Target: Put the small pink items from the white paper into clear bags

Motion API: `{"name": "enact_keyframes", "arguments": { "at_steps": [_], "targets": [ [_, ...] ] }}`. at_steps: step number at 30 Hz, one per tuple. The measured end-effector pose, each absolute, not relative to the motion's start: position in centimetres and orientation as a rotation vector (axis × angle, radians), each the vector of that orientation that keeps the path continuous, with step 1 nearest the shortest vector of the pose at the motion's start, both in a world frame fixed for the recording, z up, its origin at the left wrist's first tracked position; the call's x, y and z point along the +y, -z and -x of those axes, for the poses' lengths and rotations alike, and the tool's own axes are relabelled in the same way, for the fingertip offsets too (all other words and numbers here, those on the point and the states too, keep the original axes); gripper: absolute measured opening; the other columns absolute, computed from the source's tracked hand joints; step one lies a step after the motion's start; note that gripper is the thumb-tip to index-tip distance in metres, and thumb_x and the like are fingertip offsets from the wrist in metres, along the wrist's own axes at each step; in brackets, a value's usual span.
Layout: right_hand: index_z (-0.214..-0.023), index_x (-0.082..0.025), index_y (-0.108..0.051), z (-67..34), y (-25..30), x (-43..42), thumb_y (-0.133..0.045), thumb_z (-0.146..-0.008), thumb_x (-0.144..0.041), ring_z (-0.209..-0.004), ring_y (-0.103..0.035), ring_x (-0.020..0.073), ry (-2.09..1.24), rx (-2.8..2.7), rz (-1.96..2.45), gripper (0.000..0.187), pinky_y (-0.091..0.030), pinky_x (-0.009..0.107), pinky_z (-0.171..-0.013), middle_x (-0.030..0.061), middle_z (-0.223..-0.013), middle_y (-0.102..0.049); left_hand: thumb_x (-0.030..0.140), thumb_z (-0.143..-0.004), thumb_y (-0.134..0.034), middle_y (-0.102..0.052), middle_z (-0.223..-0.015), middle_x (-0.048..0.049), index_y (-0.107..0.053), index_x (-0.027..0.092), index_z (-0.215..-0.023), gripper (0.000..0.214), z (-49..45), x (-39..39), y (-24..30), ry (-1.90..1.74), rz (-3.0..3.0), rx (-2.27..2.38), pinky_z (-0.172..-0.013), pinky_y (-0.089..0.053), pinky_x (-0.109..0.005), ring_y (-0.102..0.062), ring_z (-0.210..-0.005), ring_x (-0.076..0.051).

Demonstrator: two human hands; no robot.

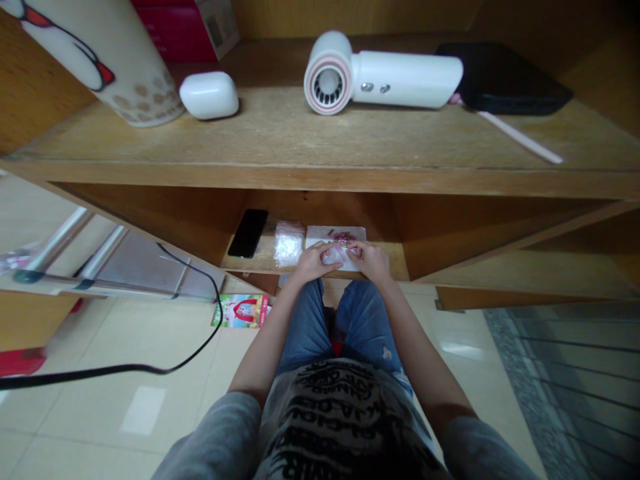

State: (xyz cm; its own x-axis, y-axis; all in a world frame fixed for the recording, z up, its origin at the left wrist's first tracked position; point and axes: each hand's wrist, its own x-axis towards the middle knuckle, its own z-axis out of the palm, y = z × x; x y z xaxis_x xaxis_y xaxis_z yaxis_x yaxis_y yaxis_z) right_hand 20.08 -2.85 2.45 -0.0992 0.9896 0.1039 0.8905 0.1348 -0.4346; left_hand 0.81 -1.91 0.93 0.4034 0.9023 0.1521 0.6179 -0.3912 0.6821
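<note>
My left hand and my right hand meet at the front of the lower shelf, fingers pinched together. Between them is what looks like a small clear plastic bag with a pinkish edge, partly covered by my fingers. Just beyond my fingertips, a pile of small pink and gold pieces lies on a white sheet of paper; they are too small to name. Left of the paper is a stack of clear plastic bags.
A black phone lies at the lower shelf's left. The upper shelf overhangs, bearing a patterned cup, a white earbud case, a white handheld fan and a black flat object. A black cable hangs at left.
</note>
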Motion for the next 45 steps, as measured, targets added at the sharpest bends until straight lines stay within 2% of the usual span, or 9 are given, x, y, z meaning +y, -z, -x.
{"name": "enact_keyframes", "arguments": {
  "at_steps": [5, 9, 15, 25, 36, 45],
  "targets": [
    [-0.091, -0.026, -0.066, -20.0, -2.3, -2.8, -0.051, -0.081, -0.028, -0.072, -0.059, 0.0151, -0.331, -2.116, 1.8, 0.018, -0.037, 0.023, -0.06, -0.0002, -0.084, -0.068, 0.056, -0.071, -0.062, -0.057, -0.085, -0.0032, -0.055, 0.02, -0.121, 0.062, -0.9, -1.9, -1.1, -0.705, -2.111, 1.283, -0.061, -0.041, -0.025, -0.05, -0.064, -0.013],
    [-0.09, -0.025, -0.066, -20.0, -2.1, -2.8, -0.049, -0.082, -0.029, -0.068, -0.058, 0.0143, -0.36, -2.091, 1.777, 0.02, -0.036, 0.023, -0.058, 0.0003, -0.077, -0.066, 0.054, -0.071, -0.063, -0.058, -0.087, -0.0032, -0.055, 0.021, -0.12, 0.06, -0.9, -2.0, -1.4, -0.698, -2.102, 1.289, -0.063, -0.042, -0.025, -0.051, -0.067, -0.013],
    [-0.088, -0.022, -0.067, -20.2, -1.4, -2.7, -0.049, -0.082, -0.043, -0.056, -0.052, 0.0122, -0.577, -1.87, 1.661, 0.029, -0.034, 0.022, -0.053, -0.0011, -0.061, -0.059, 0.056, -0.071, -0.062, -0.056, -0.083, -0.0023, -0.055, 0.02, -0.12, 0.061, -1.0, -2.0, -1.2, -0.695, -2.131, 1.301, -0.059, -0.04, -0.024, -0.05, -0.064, -0.012],
    [-0.088, -0.02, -0.068, -19.6, -0.8, -2.6, -0.05, -0.081, -0.046, -0.057, -0.051, 0.0125, -0.738, -1.85, 1.575, 0.033, -0.033, 0.022, -0.052, 0.0008, -0.066, -0.062, 0.054, -0.073, -0.061, -0.056, -0.084, -0.0026, -0.054, 0.019, -0.121, 0.06, -1.0, -1.9, -0.8, -0.697, -2.185, 1.308, -0.062, -0.041, -0.024, -0.051, -0.066, -0.013],
    [-0.094, -0.023, -0.067, -21.2, -1.4, -3.1, -0.049, -0.081, -0.043, -0.057, -0.052, 0.0121, -0.514, -1.798, 1.784, 0.029, -0.033, 0.022, -0.052, -0.001, -0.063, -0.059, 0.057, -0.072, -0.061, -0.057, -0.087, -0.0032, -0.054, 0.019, -0.12, 0.062, -1.0, -2.1, -1.0, -0.681, -2.181, 1.316, -0.066, -0.044, -0.025, -0.054, -0.07, -0.014],
    [-0.089, -0.026, -0.066, -20.5, -2.0, -3.1, -0.05, -0.082, -0.044, -0.061, -0.056, 0.0144, -0.378, -1.857, 1.967, 0.025, -0.03, 0.023, -0.052, -0.0007, -0.068, -0.065, 0.055, -0.072, -0.061, -0.059, -0.093, -0.0045, -0.054, 0.02, -0.121, 0.06, -1.0, -2.2, -1.1, -0.669, -2.173, 1.32, -0.07, -0.045, -0.026, -0.057, -0.079, -0.017]
  ]
}}
